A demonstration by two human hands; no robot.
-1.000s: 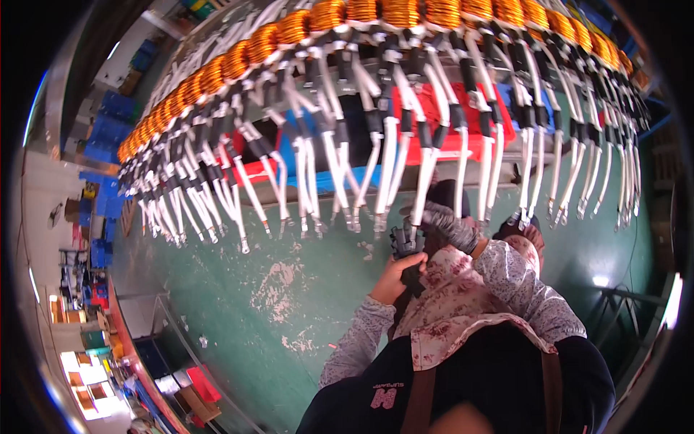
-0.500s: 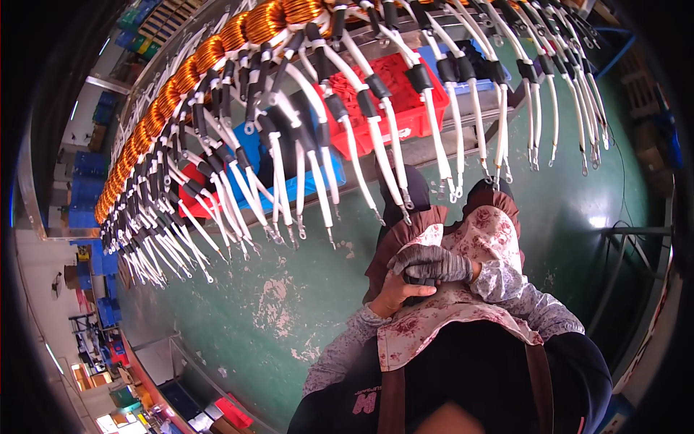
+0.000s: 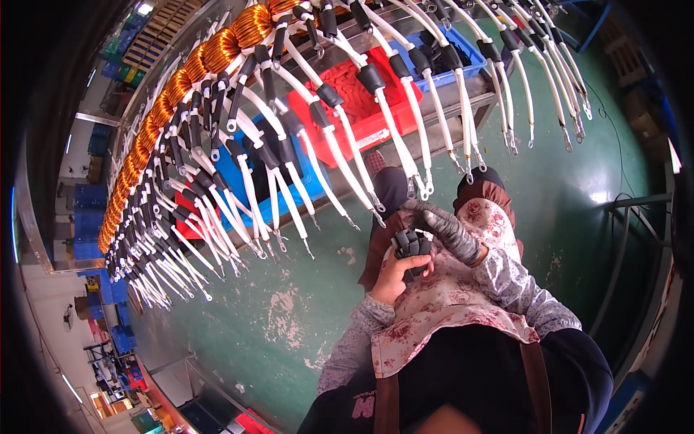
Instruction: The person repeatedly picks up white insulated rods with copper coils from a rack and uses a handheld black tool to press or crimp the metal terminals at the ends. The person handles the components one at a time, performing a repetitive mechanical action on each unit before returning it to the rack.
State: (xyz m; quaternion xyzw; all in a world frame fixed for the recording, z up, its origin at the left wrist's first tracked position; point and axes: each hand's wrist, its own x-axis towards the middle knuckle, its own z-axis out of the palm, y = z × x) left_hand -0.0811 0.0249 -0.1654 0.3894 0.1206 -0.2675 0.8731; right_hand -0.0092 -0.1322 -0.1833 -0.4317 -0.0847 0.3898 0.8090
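Observation:
On the floral apron over my lap, my left hand is closed around a bundle of short black sleeves. My right hand, in a grey glove, is raised just beyond the bundle. Its fingertips are together beside the metal lugs of the hanging white leads. Whatever lies between those fingertips is too small and dark to make out. Above hangs a large ring of copper windings. From it spread many white leads with black sleeves partway along and metal lugs at their ends.
Under the leads, a red bin of red pieces, a blue bin and a second blue bin with black parts rest on a metal shelf. A metal stand is at the right, on green floor.
My right hand has lifted off the bundle toward the lead ends, exposing the black sleeves in my left hand. The ring and bins have shifted left in the view.

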